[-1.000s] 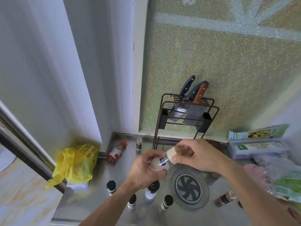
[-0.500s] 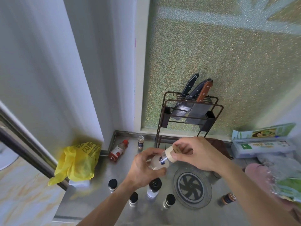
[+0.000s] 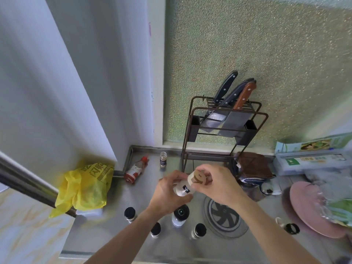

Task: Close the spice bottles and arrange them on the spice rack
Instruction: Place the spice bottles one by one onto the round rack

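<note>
Four black-capped bottles (image 3: 178,216) stand upright on the tabletop (image 3: 118,233). Above them, the left hand (image 3: 167,193) grips a white bottle (image 3: 183,188), tilted, top toward upper right; the right hand (image 3: 219,184) pinches its tan cap (image 3: 197,178). Farther off, the rack (image 3: 224,130) holds knives (image 3: 226,88).

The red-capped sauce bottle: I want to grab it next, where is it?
In the head view the red-capped sauce bottle lies on its side at the counter's back left, between the yellow bag and a small upright jar.
</note>
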Demonstrator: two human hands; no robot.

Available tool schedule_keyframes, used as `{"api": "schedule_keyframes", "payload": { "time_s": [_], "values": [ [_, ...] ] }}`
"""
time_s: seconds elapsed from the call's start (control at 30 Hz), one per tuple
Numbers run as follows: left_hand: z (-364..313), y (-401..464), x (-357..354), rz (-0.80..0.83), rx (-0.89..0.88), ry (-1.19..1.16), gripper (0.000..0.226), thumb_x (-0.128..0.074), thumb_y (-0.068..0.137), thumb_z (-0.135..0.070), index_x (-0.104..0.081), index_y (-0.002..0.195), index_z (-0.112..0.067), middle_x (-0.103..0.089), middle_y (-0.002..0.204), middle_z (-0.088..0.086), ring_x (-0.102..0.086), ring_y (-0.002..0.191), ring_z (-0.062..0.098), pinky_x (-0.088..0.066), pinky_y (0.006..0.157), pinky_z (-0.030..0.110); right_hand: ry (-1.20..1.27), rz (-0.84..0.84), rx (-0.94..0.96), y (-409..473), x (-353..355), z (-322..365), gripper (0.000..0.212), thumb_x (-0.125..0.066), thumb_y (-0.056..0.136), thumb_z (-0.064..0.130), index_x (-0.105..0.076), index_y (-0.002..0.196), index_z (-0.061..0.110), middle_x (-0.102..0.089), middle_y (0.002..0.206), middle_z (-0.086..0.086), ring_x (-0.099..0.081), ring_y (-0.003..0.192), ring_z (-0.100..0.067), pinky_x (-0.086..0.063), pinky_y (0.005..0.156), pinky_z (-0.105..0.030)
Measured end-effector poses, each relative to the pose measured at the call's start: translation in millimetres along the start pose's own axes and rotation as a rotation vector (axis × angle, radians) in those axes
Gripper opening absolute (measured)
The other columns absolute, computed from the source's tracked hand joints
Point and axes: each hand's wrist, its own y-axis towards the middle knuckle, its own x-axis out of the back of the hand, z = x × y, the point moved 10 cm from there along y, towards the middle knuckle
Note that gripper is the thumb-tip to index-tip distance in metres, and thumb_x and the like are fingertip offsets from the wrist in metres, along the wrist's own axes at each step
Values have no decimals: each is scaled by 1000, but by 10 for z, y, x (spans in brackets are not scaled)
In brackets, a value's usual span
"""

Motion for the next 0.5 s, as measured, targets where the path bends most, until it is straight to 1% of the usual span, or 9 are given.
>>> {"api": "schedule_keyframes", "payload": {
  "time_s": [0.07,0.13,0.17,0.23,0.3,0.33,0.4,0.5],
  "values": [
    [85,81,-55,14,-4,31,49,-88,64,-25,-63,104,-36,-71,102,-23,-66,99,-6,-49,93,9,-7,-9,-17,45,-62,-102,49,-84,71,43,-65,113,27,-69,106,10,-65,92,-9,-56,85,-31],
    [194,180,-138,38,2,64,52,-89,63,-27,-62,105,-40,-71,101,-23,-66,98,-7,-49,90,8,9,-2,-36,107,-176,-228,49,-84,72,43,-62,114,29,-66,108,12,-64,95,-8,-55,86,-31],
    [267,239,-193,51,10,84,53,-89,62,-28,-62,106,-39,-71,100,-22,-67,97,-6,-50,89,9,21,10,-52,144,-260,-305,49,-83,72,43,-60,114,31,-65,108,14,-63,95,-7,-56,86,-30],
    [438,366,-330,89,27,118,55,-89,63,-30,-61,110,-33,-71,102,-19,-68,98,-1,-54,90,18,25,2,-88,228,-415,-455,48,-83,73,42,-57,113,34,-64,107,15,-62,94,-5,-56,83,-27],
    [614,485,-493,142,36,153,58,-89,65,-30,-59,113,-32,-72,108,-15,-69,103,5,-56,94,28,3,-40,-123,321,-555,-611,44,-83,73,42,-57,108,35,-63,103,16,-60,90,-2,-53,77,-22],
    [708,540,-572,171,44,174,59,-89,66,-29,-57,116,-32,-72,111,-12,-68,106,7,-56,96,32,0,-52,-142,365,-642,-693,42,-83,74,42,-57,106,34,-62,101,16,-59,88,-2,-52,76,-22],
    [898,632,-701,221,79,205,60,-87,70,-26,-58,122,-31,-71,118,-9,-67,111,10,-54,101,35,-23,-56,-167,438,-838,-848,40,-81,76,41,-57,106,30,-62,100,13,-59,88,-5,-52,78,-24],
    [1178,733,-868,293,140,222,61,-85,76,-21,-59,130,-24,-68,127,-6,-62,120,11,-49,107,33,-97,-35,-183,517,-1131,-1070,41,-78,79,36,-58,113,24,-62,109,7,-62,96,-14,-51,84,-28]
  ]
}}
